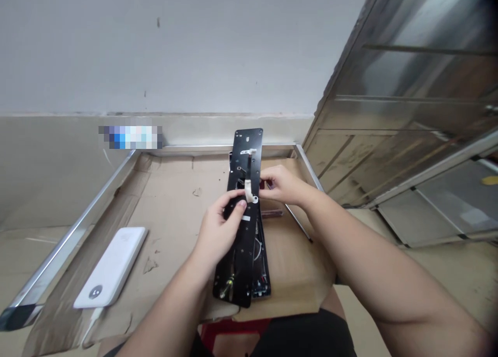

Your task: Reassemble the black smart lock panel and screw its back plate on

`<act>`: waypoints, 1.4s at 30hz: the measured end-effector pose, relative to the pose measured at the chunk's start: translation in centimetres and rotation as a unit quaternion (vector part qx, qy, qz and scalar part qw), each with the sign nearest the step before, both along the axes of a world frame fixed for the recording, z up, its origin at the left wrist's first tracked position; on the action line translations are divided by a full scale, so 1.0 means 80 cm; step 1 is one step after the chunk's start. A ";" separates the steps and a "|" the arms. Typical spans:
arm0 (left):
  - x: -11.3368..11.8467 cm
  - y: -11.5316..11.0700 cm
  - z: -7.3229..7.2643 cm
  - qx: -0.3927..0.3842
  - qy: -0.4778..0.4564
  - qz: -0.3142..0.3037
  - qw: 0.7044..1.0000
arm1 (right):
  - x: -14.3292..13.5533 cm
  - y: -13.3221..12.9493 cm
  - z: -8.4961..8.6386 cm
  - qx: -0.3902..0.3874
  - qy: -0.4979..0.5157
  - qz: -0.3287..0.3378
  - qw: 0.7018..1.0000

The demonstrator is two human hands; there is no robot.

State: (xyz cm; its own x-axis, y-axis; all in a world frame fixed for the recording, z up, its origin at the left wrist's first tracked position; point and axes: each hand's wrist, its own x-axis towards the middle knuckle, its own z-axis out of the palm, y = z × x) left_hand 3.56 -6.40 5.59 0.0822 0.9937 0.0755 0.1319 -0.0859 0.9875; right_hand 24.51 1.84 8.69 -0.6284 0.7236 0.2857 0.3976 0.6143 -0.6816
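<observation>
Above cardboard (182, 180), left hand (220, 224) gripping black plate (244, 248) beside white strap (248, 189), right hand (287, 184) at plate's edge, grip unclear

Workshop-type work corner, plain and worn. Evidence: tabletop (78, 226), metal-edged, lined with scuffed, torn cardboard (175, 206); black panel (241, 248) over an open housing (261, 287) with exposed wiring (258, 249); slim metal rod (299, 222) lying alongside. Surroundings: wall (175, 51), two-tone, marked; panelling (412, 71), metallic, stained, at right-hand side.
</observation>
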 end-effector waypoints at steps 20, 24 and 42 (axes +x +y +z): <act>0.015 -0.006 -0.022 -0.017 -0.030 0.054 0.998 | -0.021 -0.002 -0.016 0.229 -0.007 -0.138 0.963; 0.020 -0.008 -0.022 -0.015 -0.004 0.053 0.998 | -0.025 -0.002 -0.019 0.232 -0.025 -0.165 0.958; 0.008 -0.010 -0.014 0.006 0.195 0.048 0.980 | -0.025 0.011 -0.034 0.189 -0.065 -0.132 0.971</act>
